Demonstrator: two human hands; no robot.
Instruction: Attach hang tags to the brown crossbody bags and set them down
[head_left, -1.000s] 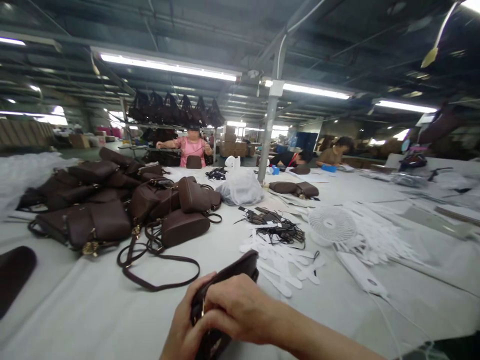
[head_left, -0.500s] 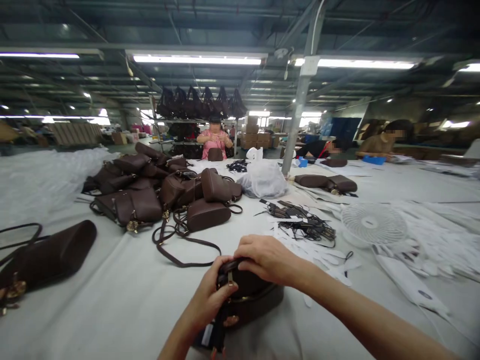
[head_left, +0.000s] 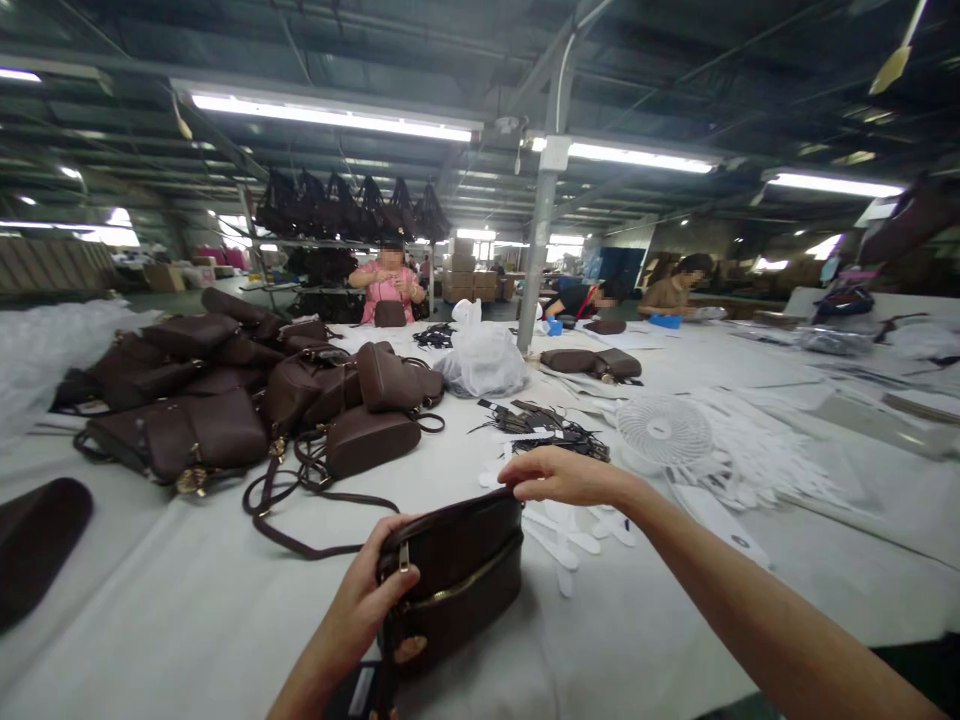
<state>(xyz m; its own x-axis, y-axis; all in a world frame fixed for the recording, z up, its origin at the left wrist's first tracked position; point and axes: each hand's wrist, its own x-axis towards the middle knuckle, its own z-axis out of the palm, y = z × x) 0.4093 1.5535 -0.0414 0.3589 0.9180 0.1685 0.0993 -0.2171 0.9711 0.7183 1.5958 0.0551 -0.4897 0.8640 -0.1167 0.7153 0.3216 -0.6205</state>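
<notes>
A small dark brown handbag with a gold zipper across its front stands tilted on the table before me. My left hand grips its left end, with the thumb on the front beside a gold zipper pull. At the bag's upper right corner, my right hand has its fingers closed over the top edge; the fingertips are partly hidden. A black tag with a white label hangs below the left hand.
Brown bags are heaped at the left, their straps trailing on the table. Black straps, white paper strips and a white fan lie to the right. A plastic bag stands by the post. Several people work beyond.
My right hand has moved from beside the left hand to the bag's right corner. The bag's top now shows stretched out between both hands. The view has swung to the right.
</notes>
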